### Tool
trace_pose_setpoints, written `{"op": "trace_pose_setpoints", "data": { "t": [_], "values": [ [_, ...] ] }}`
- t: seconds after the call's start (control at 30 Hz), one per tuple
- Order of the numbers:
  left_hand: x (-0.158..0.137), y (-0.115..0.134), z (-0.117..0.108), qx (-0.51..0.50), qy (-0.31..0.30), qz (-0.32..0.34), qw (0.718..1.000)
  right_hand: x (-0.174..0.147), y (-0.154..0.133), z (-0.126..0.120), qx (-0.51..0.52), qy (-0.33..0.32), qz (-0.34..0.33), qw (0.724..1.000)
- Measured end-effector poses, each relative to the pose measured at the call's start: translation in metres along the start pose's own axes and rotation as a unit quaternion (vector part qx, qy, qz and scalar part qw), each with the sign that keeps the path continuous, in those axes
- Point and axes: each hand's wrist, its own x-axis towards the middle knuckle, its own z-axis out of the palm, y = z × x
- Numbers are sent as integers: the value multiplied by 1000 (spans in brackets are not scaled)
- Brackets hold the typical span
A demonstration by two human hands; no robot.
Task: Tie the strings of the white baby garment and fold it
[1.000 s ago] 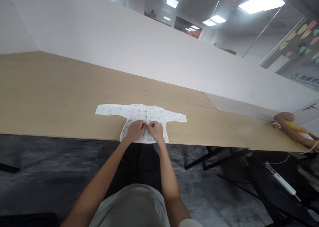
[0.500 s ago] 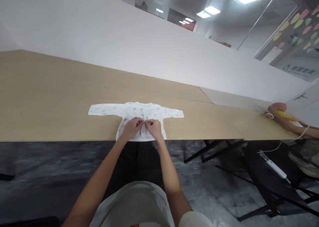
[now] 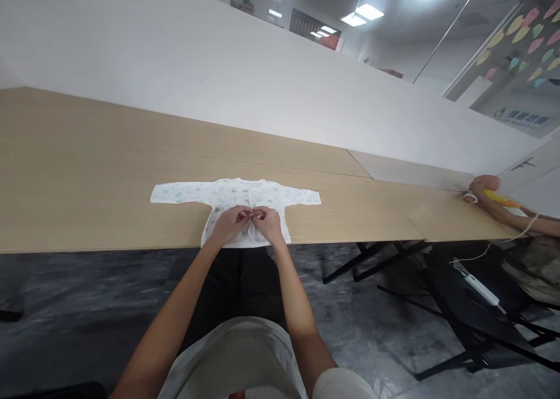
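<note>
A small white baby shirt [image 3: 227, 196] with a scattered print lies spread on the table, its long sleeves stretched out to both sides and its hem at the front edge. At the middle of its front opening, my left hand [image 3: 230, 224] pinches the fabric from the left. My right hand [image 3: 268, 223] pinches the other side of the opening, fingertips meeting those of the left. Below the hands the front edges part a little. Whatever fastening sits between the fingertips is hidden.
The wooden table [image 3: 109, 154] runs along a white wall [image 3: 184, 66]. At the far right another person's arm [image 3: 499, 209] rests on the table by a yellow item. A black chair [image 3: 468, 305] holding a white power strip [image 3: 481, 289] stands below, with a cable hanging nearby.
My fingertips have come closer together at the shirt's front opening, and the fabric below them is slightly lifted. The whole view has shifted slightly.
</note>
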Motion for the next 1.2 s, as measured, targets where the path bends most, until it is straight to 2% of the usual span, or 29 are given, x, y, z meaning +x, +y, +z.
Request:
{"op": "trace_pose_setpoints", "data": {
  "t": [0.33, 0.47, 0.57, 0.7, 0.77, 0.87, 0.93, 1.03, 1.2],
  "values": [
    [1, 5, 3, 74, -2, -26, 997, 1, -4, -2, 64, 63, 54, 995],
    [13, 7, -10, 102, -66, -35, 992, 0, -4, -10, 38, 39, 44, 998],
    [36, 4, -27, 130, -94, -53, 986, 12, -6, -22, -10, 34, 35, 999],
    [81, -4, -37, 168, -42, -104, 979, 55, -21, -30, -84, 45, 15, 995],
    [101, -7, -32, 160, -19, -140, 977, 81, -29, -23, -124, 25, 8, 992],
    [117, -10, -17, 136, 6, -158, 978, 110, -32, -2, -179, -29, 16, 983],
    [118, -13, -6, 133, 30, -164, 977, 118, -29, 14, -205, -43, 34, 977],
    [112, -18, 6, 151, 72, -156, 973, 115, -19, 28, -210, -21, 43, 977],
    [108, -28, 14, 184, 90, -111, 972, 107, -7, 31, -153, 48, 30, 987]
  ]
}}
